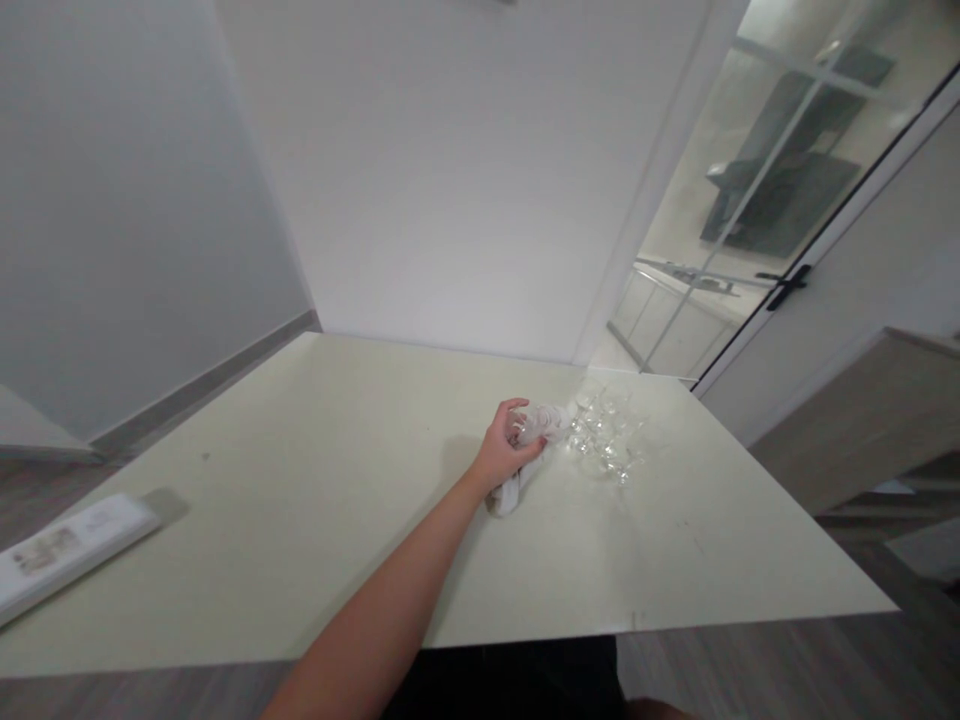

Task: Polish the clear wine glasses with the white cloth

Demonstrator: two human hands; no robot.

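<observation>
My left hand [506, 450] reaches over the middle of the table [337, 480], its fingers and thumb curled round a clear glass [529, 424]. A white cloth [508, 497] lies bunched under and beside this hand. Just right of the held glass is a cluster of several clear glass-like pieces [607, 435]. They overlap and shine, so their exact shapes are hard to make out. My right hand does not show; only a small patch of skin appears at the bottom edge.
A white box [75, 545] with a printed picture lies at the table's left end. Behind the table rises a white wall [450, 180]. To the right stand a glazed door with a black handle [787, 287] and a wooden panel [862, 410].
</observation>
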